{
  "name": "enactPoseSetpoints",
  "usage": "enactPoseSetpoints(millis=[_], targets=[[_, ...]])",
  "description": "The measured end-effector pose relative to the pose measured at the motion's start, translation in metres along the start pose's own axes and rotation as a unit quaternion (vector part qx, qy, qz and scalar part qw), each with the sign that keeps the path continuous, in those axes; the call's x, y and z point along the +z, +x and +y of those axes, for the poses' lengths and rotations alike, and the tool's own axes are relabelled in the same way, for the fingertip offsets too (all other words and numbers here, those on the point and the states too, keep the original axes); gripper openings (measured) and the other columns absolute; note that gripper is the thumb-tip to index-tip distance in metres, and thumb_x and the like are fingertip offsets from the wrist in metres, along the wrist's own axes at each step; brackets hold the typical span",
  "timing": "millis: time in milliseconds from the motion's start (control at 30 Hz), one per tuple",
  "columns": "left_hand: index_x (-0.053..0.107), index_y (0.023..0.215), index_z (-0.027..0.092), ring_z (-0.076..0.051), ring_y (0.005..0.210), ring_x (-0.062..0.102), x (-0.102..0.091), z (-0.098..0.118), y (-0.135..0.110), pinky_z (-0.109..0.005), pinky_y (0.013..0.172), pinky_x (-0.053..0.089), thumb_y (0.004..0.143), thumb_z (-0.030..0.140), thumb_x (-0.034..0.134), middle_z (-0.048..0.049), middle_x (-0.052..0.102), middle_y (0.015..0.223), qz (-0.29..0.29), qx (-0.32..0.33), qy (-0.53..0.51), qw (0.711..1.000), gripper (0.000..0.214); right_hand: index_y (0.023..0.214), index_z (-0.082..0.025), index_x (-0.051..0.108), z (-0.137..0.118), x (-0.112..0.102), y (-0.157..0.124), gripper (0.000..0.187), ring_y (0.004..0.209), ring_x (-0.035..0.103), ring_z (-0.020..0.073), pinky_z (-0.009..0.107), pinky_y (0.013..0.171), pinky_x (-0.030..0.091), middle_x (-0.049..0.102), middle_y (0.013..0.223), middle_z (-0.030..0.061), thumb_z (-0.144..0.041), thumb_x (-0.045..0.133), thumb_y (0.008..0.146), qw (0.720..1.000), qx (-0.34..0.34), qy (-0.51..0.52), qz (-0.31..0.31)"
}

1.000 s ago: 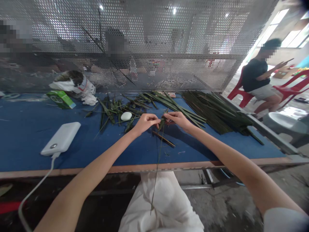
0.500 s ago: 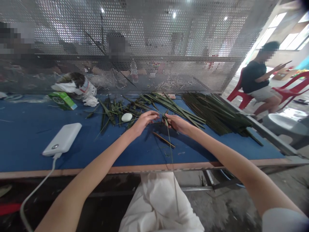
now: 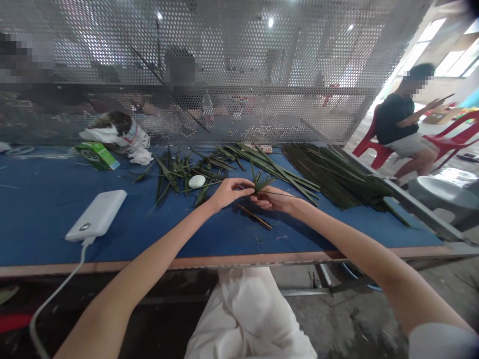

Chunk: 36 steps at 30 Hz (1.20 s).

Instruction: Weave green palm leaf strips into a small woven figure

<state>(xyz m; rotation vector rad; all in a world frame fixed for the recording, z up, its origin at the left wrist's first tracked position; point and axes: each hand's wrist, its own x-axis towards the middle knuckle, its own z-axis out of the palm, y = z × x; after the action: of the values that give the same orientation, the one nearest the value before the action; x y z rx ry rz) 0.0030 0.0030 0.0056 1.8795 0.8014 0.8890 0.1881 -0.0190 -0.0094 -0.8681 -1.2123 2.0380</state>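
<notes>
LEFT HAND: grip pinching green, spiky leaf-strip piece, held above flat blue table | RIGHT HAND: curled alongside, closure indeterminate | RISK: piece may unfold if pinch slackens

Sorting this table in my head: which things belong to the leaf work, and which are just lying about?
Likely in the work:
spiky leaf piece, left hand pinching, right hand touching
stacked leaf strips

Apparently just lying about:
white power bank
green box
white oval object
</notes>
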Motion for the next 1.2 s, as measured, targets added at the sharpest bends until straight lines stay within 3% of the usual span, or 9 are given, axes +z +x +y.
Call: enactPoseSetpoints(millis=[167,333,533,833,933,1000,1033,1100,1200], targets=[[0.070,0.082,0.015,-0.018,0.081,0.063,-0.002,-0.005,0.003,-0.030,0.078,0.049,0.068,0.047,0.076,-0.0057,0.070,0.084,0.036,-0.016,-0.045,0.998,0.035,0.079,-0.016,0.048,-0.003,-0.001,0.001,0.026,0.038,0.031,0.0052,0.014,0.035,0.028,0.047,0.060,-0.0023,-0.013,0.027,0.095,1.000,0.008,0.013,0.010],[0.070,0.093,0.017,-0.020,0.092,0.063,-0.001,0.000,0.001,-0.032,0.086,0.048,0.075,0.049,0.070,-0.0074,0.071,0.096,0.022,-0.021,-0.032,0.999,0.036,0.072,-0.019,0.037,-0.009,0.001,-0.002,0.030,0.033,0.015,0.0043,0.012,0.030,0.015,0.026,0.051,-0.0084,-0.009,0.024,0.097,0.996,0.049,0.073,0.000],[0.073,0.091,0.017,-0.022,0.097,0.063,0.002,-0.005,0.000,-0.032,0.085,0.047,0.073,0.045,0.073,-0.0074,0.070,0.103,0.004,0.040,0.065,0.997,0.033,0.073,-0.019,0.033,-0.009,0.004,-0.002,0.032,0.033,0.011,0.0038,0.010,0.029,0.015,0.024,0.051,-0.0097,-0.003,0.019,0.096,0.995,0.071,0.069,0.002],[0.076,0.091,0.017,-0.023,0.086,0.065,0.003,-0.009,0.000,-0.032,0.080,0.049,0.065,0.045,0.080,-0.0080,0.074,0.093,0.045,-0.034,-0.043,0.997,0.039,0.071,-0.020,0.034,-0.007,0.000,-0.003,0.029,0.037,0.013,0.0041,0.014,0.031,0.010,0.021,0.052,-0.0097,-0.026,0.031,0.099,0.996,0.034,-0.077,-0.025],[0.076,0.085,0.016,-0.020,0.082,0.065,-0.002,-0.010,0.003,-0.031,0.078,0.048,0.066,0.045,0.080,-0.0074,0.073,0.086,0.075,-0.056,-0.118,0.989,0.035,0.077,-0.018,0.043,-0.003,0.001,-0.003,0.027,0.039,0.022,0.0041,0.016,0.034,0.015,0.030,0.057,-0.0079,-0.038,0.043,0.095,0.987,-0.027,-0.155,-0.020],[0.075,0.083,0.016,-0.019,0.084,0.065,-0.009,-0.012,0.005,-0.030,0.079,0.047,0.068,0.044,0.079,-0.0076,0.073,0.087,0.094,-0.061,-0.181,0.977,0.032,0.079,-0.017,0.048,0.001,0.005,-0.006,0.031,0.045,0.033,0.0055,0.018,0.040,0.024,0.039,0.061,-0.0054,-0.046,0.052,0.090,0.959,-0.100,-0.265,0.016],[0.075,0.082,0.016,-0.018,0.083,0.064,-0.013,-0.013,0.007,-0.029,0.077,0.046,0.069,0.043,0.078,-0.0080,0.073,0.088,0.109,-0.064,-0.208,0.970,0.031,0.077,-0.017,0.050,0.002,0.008,-0.007,0.033,0.048,0.037,0.0066,0.020,0.044,0.027,0.042,0.061,-0.0043,-0.048,0.056,0.087,0.928,-0.135,-0.343,0.047],[0.074,0.081,0.015,-0.016,0.078,0.063,-0.019,-0.015,0.009,-0.028,0.073,0.046,0.068,0.040,0.079,-0.0083,0.073,0.088,0.140,-0.076,-0.255,0.954,0.029,0.076,-0.016,0.054,0.006,0.013,-0.010,0.034,0.053,0.041,0.0087,0.022,0.051,0.028,0.048,0.062,-0.0025,-0.049,0.063,0.083,0.836,-0.188,-0.505,0.105],[0.071,0.077,0.014,-0.012,0.070,0.060,-0.024,-0.017,0.012,-0.026,0.069,0.044,0.066,0.032,0.080,-0.0069,0.071,0.082,0.169,-0.098,-0.312,0.930,0.023,0.077,-0.017,0.058,0.011,0.019,-0.012,0.025,0.056,0.044,0.0105,0.023,0.054,0.026,0.056,0.064,-0.0006,-0.041,0.064,0.084,0.715,-0.202,-0.659,0.117]])
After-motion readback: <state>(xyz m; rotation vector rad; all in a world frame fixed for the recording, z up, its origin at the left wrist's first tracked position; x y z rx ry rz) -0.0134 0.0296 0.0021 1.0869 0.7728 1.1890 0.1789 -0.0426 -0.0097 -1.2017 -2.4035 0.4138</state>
